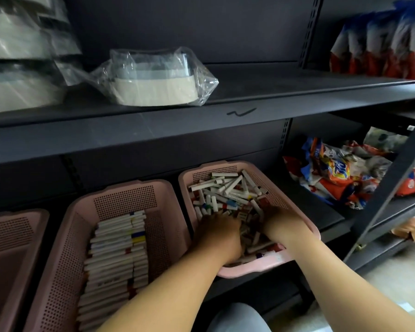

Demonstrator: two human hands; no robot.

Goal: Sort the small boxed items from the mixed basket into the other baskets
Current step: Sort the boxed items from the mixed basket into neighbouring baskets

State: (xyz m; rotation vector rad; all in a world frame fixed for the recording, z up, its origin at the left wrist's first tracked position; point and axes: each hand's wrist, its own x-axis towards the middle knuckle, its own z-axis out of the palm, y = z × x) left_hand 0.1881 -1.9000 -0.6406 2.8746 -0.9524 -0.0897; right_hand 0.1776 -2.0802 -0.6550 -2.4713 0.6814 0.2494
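1. Both hands are sunk into the mixed basket (268, 267), and their fingertips are hidden among the small boxes (225, 188) heaped in it.
2. The left hand (219, 233) is seen at the near left of that basket, knuckles up. Its fingers are blurred and half buried, so it cannot be told whether they are spread, closed or clamped on a box.
3. The right hand (280, 224) is seen at the basket's near right, against the wall. Its fingers are covered by boxes as well, and their state cannot be told.
4. The loose boxes lie crossed at all angles, too many and too blurred to be counted; the print on them cannot be read.
5. Three pink baskets are counted. The middle basket (125, 200) stands just left of the mixed basket and is filled with stacked boxes (115, 250) laid in neat rows. The third basket (10, 231), further left, is cut off by the frame edge, and its contents cannot be made out.
6. Above the mixed basket, on the shelf board (153, 121), two plastic-wrapped items are seen: a wrapped container (153, 85) and a blurred bundle (22, 56) cut off at the left.
7. To the right of the mixed basket, crumpled detergent bags (333, 173) are piled; their number cannot be made out.
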